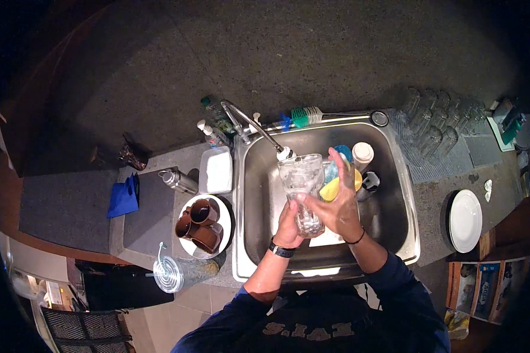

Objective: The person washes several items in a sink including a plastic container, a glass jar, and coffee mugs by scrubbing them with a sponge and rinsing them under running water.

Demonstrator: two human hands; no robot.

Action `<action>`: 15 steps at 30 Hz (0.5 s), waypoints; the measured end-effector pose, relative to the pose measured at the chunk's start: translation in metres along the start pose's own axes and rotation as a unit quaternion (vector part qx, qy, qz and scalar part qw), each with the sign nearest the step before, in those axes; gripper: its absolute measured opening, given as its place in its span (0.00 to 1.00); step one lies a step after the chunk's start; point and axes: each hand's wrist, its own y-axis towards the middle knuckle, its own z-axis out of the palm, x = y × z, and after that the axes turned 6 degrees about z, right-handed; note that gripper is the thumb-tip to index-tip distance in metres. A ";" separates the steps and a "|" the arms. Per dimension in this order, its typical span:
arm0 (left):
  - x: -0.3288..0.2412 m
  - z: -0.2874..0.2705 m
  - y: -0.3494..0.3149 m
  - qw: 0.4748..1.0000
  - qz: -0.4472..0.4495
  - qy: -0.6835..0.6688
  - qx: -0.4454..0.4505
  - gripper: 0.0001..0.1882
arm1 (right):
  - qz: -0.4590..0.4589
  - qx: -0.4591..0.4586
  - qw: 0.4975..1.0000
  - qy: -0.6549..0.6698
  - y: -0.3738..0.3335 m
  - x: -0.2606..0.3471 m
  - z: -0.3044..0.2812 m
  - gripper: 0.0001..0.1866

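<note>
A clear drinking glass (301, 170) is tilted over the steel sink (259, 194), its wide mouth toward the faucet's spout (285, 154). My left hand (288, 226) is closed around the lower part of this glass. My right hand (343, 206) lies along the glass's right side, thumb reaching across it and the other fingers stretched out. Behind the right hand, in the sink, are a yellow item (331, 189) and blue items, partly hidden. A white-topped cup (363, 154) and a dark cup (369, 182) stand at the sink's right side.
Left of the sink, brown mugs (204, 212) sit on a white plate, near a white tub (216, 170), a steel bottle (178, 181) and a tumbler with a straw (182, 273). To the right, several glasses (433, 138) stand on a grey mat; white plates (465, 220) lie nearer.
</note>
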 end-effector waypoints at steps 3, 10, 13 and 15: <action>-0.011 0.021 -0.002 1.000 0.007 0.014 -0.007 0.36 | 0.038 0.002 0.998 0.046 0.004 -0.008 0.003 0.43; -0.006 -0.002 -0.005 0.998 -0.036 -0.036 0.045 0.38 | 0.085 0.079 0.981 0.153 0.014 -0.032 0.002 0.33; -0.008 -0.004 -0.008 0.999 -0.040 0.000 0.006 0.45 | 0.068 0.133 0.981 0.122 0.015 -0.015 -0.007 0.36; -0.008 -0.010 -0.011 0.996 -0.064 -0.056 0.026 0.43 | 0.048 0.139 0.983 0.108 0.010 -0.019 -0.002 0.38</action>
